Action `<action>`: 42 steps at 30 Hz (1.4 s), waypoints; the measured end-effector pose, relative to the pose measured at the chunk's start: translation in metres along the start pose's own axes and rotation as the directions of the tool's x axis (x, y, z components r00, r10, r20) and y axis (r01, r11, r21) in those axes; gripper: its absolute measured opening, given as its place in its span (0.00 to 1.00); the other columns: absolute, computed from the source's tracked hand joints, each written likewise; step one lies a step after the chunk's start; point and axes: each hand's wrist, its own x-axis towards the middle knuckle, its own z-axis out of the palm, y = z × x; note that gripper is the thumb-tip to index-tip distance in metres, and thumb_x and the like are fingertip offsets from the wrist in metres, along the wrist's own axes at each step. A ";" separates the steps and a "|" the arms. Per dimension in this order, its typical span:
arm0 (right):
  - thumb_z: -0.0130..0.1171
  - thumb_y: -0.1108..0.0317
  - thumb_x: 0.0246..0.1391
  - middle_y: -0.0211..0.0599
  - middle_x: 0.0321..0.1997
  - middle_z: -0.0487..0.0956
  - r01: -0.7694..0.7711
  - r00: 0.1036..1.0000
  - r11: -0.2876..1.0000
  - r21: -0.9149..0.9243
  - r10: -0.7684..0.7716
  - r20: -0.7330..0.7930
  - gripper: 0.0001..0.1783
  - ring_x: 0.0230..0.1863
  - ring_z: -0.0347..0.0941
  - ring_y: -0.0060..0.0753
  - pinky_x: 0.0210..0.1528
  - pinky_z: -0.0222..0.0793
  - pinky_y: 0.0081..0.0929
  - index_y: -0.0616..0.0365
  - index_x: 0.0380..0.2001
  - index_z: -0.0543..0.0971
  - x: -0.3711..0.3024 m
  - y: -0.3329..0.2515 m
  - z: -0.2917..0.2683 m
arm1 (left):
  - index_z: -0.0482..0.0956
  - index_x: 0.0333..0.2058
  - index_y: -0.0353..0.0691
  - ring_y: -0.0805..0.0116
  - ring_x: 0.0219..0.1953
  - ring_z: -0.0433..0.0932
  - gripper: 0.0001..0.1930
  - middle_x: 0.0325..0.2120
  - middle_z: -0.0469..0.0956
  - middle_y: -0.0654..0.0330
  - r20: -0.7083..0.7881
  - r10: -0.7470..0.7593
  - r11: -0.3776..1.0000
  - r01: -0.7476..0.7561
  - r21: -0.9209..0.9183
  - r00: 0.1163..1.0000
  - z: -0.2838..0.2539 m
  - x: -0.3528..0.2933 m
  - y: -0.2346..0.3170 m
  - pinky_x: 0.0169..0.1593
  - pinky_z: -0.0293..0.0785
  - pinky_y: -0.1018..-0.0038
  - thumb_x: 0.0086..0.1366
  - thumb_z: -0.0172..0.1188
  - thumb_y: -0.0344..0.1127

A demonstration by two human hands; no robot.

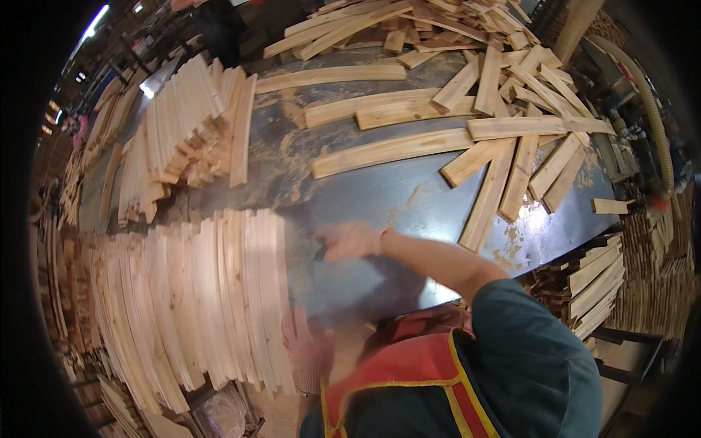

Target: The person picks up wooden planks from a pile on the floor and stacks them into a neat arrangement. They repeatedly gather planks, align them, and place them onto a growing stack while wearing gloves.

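My left hand [307,344] is at the near right end of a row of pale wooden slats [219,299] standing side by side on edge. Its fingers stretch upward along the outermost slat, somewhat blurred. My right hand [349,241] reaches across to the left over the dark metal table [350,288], just right of the row's far end. Motion smears it, but its fingers look apart and I see nothing held in them.
Behind the row is a stacked heap of slats [182,120]. Loose boards [394,150] lie across the table toward a jumbled pile [511,95] at the far right. Sawdust is scattered about. More boards [599,281] are stacked below the table's right edge, near a ribbed hose [653,109].
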 end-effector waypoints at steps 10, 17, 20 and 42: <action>0.65 0.64 0.52 0.46 0.70 0.74 -0.678 0.732 0.474 -0.561 0.366 -0.575 0.40 0.73 0.68 0.56 0.72 0.65 0.50 0.49 0.71 0.70 -0.168 0.291 -0.282 | 0.70 0.70 0.43 0.43 0.71 0.67 0.42 0.69 0.69 0.46 0.158 0.169 0.986 -0.169 -0.017 0.973 0.066 0.009 0.069 0.71 0.64 0.51 0.57 0.75 0.43; 0.73 0.49 0.45 0.52 0.65 0.76 -0.388 0.914 0.668 -0.635 0.365 -0.175 0.47 0.67 0.72 0.57 0.68 0.69 0.50 0.50 0.69 0.71 -0.112 0.212 -0.271 | 0.71 0.69 0.46 0.45 0.70 0.68 0.40 0.68 0.70 0.47 0.256 0.162 0.982 -0.130 -0.138 0.953 0.086 0.023 0.121 0.71 0.63 0.50 0.58 0.73 0.43; 0.74 0.47 0.43 0.56 0.66 0.76 -0.244 0.963 0.884 -0.399 0.173 -0.205 0.54 0.67 0.72 0.60 0.68 0.69 0.48 0.51 0.74 0.65 -0.062 0.152 -0.235 | 0.71 0.68 0.45 0.42 0.67 0.71 0.37 0.67 0.71 0.46 0.255 0.201 0.976 -0.173 -0.128 0.946 0.090 0.023 0.129 0.69 0.68 0.50 0.61 0.71 0.43; 0.65 0.49 0.64 0.58 0.61 0.81 -0.338 0.940 0.878 0.338 0.332 0.077 0.46 0.51 0.83 0.50 0.57 0.78 0.44 0.60 0.77 0.60 -0.072 -0.013 0.083 | 0.76 0.62 0.30 0.65 0.51 0.83 0.27 0.50 0.83 0.55 0.464 0.133 -0.146 0.481 -0.865 0.876 0.002 0.015 -0.025 0.55 0.81 0.68 0.64 0.61 0.28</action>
